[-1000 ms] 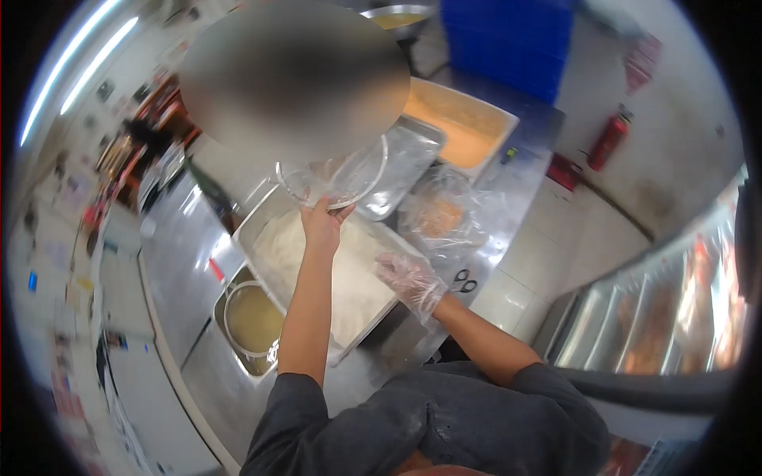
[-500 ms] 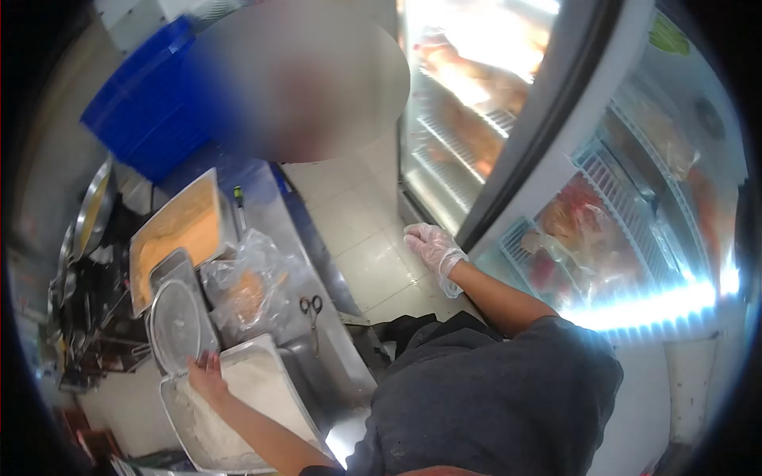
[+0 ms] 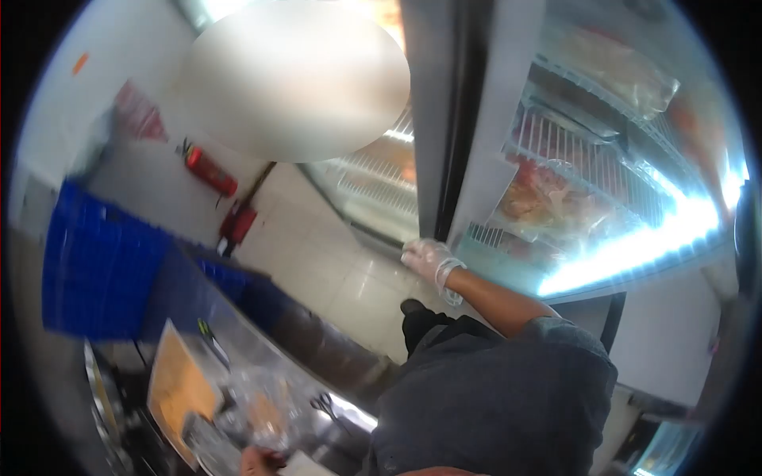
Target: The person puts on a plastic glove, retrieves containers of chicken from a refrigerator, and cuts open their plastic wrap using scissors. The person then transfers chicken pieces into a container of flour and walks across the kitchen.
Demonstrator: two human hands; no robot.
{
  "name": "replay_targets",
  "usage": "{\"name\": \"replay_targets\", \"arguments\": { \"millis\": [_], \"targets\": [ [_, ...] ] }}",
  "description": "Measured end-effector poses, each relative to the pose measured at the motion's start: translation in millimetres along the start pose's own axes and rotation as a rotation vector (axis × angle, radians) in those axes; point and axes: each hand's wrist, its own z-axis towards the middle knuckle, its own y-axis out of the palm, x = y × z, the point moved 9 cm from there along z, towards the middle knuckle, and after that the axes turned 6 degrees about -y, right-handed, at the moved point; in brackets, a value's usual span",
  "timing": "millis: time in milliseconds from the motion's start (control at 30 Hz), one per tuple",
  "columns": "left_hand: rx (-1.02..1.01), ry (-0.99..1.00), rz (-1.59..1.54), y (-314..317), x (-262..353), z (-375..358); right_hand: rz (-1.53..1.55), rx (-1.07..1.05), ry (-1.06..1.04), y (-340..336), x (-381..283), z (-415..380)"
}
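Observation:
My right hand (image 3: 429,262), in a clear plastic glove, is out in front of my body, close to the lower edge of a glass fridge door (image 3: 486,119). Its fingers look curled together, and nothing shows in them. My left hand (image 3: 259,462) is bare and partly cut off at the bottom edge, its fingers blurred. Just above it lies a clear plastic bag (image 3: 268,412) with orange-coloured food inside. A tray of orange crumbs (image 3: 182,389) stands left of the bag, and scissors (image 3: 324,404) lie to its right.
Lit fridge shelves (image 3: 556,135) on the right hold bagged food (image 3: 556,202). A blue crate (image 3: 103,266) stands at the left, beyond the metal counter (image 3: 238,321). A red fire extinguisher (image 3: 209,170) is near the wall. Tiled floor (image 3: 317,262) lies between counter and fridge.
My view has swung toward the fridge, so the counter, trays and crate sit lower in the picture. The left hand is now near the bottom edge. The gloved hand keeps a similar pose.

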Motion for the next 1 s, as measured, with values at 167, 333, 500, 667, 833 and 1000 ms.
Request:
{"name": "replay_targets", "arguments": {
  "millis": [167,333,500,667,833,1000],
  "targets": [
    [-0.862,0.698,0.33,288,106,39,-0.061,-0.341,0.21,-16,45,24],
    [-1.207,0.722,0.795,462,122,40,-0.614,-0.32,0.08,-102,89,-49],
    [-1.484,0.909,1.137,562,128,54,0.143,0.622,0.387,-184,20,-109],
    [-1.606,1.369,1.319,605,184,25,0.136,1.296,0.364,-187,-72,-99],
    [-1.646,1.409,1.294,614,232,41,0.171,1.562,0.472,-168,-74,-90],
    [-1.806,1.319,1.362,624,217,90,-0.034,1.58,0.659,-146,-109,-110]
  ]
}}
